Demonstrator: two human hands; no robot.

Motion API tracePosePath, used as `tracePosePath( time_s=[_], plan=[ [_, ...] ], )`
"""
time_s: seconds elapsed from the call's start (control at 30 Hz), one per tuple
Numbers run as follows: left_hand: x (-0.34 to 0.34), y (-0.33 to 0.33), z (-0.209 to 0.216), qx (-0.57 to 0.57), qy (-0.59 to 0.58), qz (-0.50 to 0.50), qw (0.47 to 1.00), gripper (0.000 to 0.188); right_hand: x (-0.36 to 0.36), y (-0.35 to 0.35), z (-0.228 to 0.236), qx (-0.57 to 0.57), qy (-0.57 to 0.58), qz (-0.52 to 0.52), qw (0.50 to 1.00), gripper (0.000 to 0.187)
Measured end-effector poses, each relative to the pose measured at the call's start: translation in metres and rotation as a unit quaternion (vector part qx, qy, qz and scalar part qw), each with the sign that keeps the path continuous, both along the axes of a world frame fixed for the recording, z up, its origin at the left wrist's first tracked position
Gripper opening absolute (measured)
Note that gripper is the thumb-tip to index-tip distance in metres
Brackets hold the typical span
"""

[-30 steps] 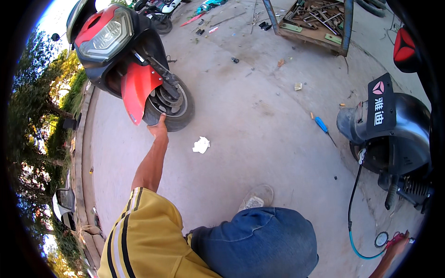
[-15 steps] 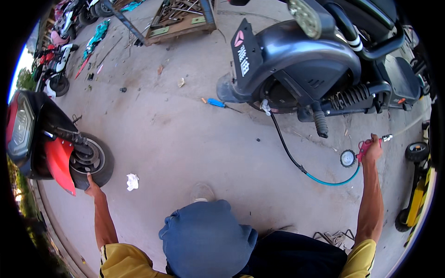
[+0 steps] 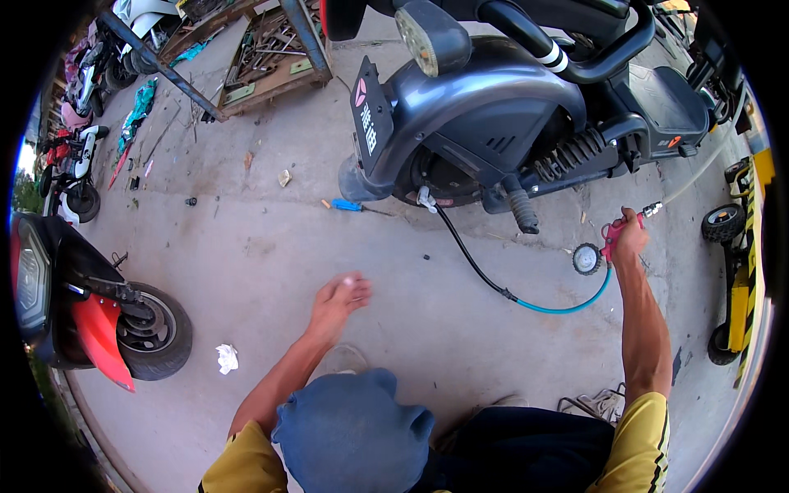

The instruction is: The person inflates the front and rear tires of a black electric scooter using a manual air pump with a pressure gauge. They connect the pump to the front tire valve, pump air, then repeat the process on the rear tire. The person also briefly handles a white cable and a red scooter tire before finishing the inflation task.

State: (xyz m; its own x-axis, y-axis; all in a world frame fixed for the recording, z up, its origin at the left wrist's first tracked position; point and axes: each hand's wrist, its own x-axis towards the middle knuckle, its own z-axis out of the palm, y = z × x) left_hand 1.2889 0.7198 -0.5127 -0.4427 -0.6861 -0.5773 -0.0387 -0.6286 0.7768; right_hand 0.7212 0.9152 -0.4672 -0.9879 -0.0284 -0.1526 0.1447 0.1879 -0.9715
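Note:
My right hand [image 3: 631,237] is wrapped round the red grip of a tire inflator gun [image 3: 610,234]. Its round dial gauge [image 3: 586,259] hangs beside the grip. From the gun a teal and black hose [image 3: 493,285] curves left to a silvery chuck [image 3: 426,199] at the rear wheel [image 3: 444,177] of a dark grey electric scooter [image 3: 485,90]. The valve itself is hidden. My left hand [image 3: 339,300] is over the ground in front of me, fingers loosely apart, with nothing visible in it. A red scooter's front wheel [image 3: 156,330] stands farther left.
A blue-handled screwdriver [image 3: 347,205] lies left of the rear wheel. Crumpled white paper [image 3: 227,358] is near the red scooter. A metal-framed tool stand [image 3: 275,78] stands at the back. On the right are a yellow wheeled frame [image 3: 740,289] and a pale air line [image 3: 707,174].
My left hand has let go of the red scooter's front tire and swung right, in front of me. My right hand still grips the inflator gun. The view has shifted a little.

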Motion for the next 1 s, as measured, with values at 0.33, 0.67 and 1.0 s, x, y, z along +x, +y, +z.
tracePosePath(
  time_s=[0.33, 0.67, 1.0],
  plan=[
    [-0.177, -0.052, 0.0, 0.113, 0.15, 0.019, 0.982, 0.055, 0.002, 0.006, -0.014, -0.029, -0.002, 0.018, 0.999, 0.025],
    [-0.187, -0.054, -0.006, 0.049, 0.08, 0.037, 0.995, 0.04, 0.01, -0.001, -0.025, 0.048, -0.026, 0.06, 0.997, 0.04],
    [-0.194, -0.05, 0.006, 0.038, 0.04, 0.017, 0.998, 0.046, 0.09, 0.036, -0.107, 0.237, 0.105, 0.235, 0.937, 0.059]
  ],
)
